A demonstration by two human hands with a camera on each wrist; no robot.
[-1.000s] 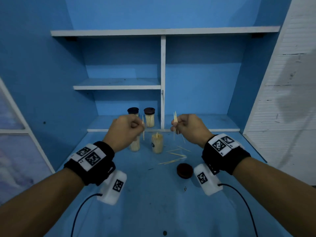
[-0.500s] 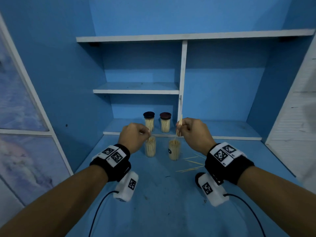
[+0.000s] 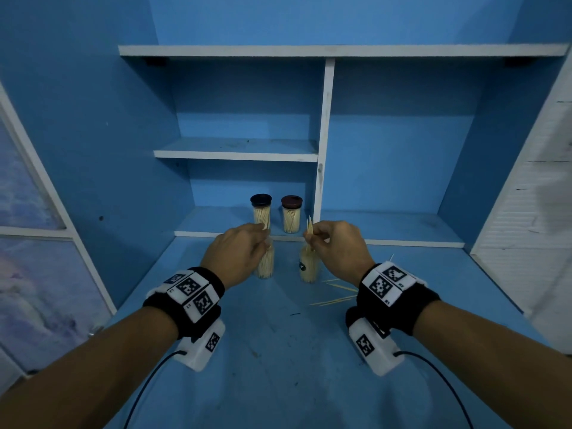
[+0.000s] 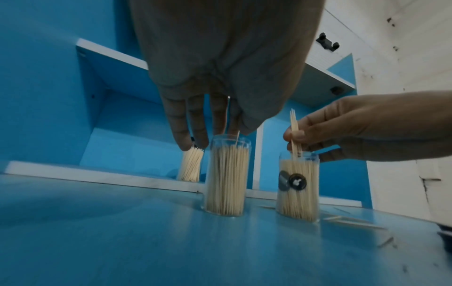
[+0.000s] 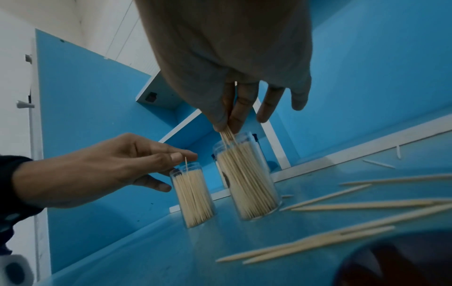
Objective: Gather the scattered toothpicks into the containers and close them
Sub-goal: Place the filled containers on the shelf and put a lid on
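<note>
Two open clear containers full of toothpicks stand on the blue table, the left container (image 3: 266, 265) (image 4: 226, 174) and the right container (image 3: 307, 267) (image 5: 247, 180). My left hand (image 3: 263, 235) (image 4: 232, 132) hovers over the left one and pinches the top of a single toothpick (image 5: 186, 164) that stands in its mouth. My right hand (image 3: 309, 239) (image 5: 226, 125) pinches a small bundle of toothpicks (image 4: 294, 133), whose lower ends sit in the right container's mouth. Several loose toothpicks (image 3: 337, 294) (image 5: 342, 205) lie right of that container.
Two capped containers (image 3: 261, 212) (image 3: 291, 215) stand on the low shelf behind, beside a white divider (image 3: 325, 144). A dark round lid (image 5: 396, 265) lies on the table under my right wrist. A blue wall is on the left and a white panel (image 3: 532, 212) on the right.
Both hands have moved down and forward onto the open containers. The right hand's bundle has gone from mid-air into the right container's mouth, and the left hand's toothpick into the left one.
</note>
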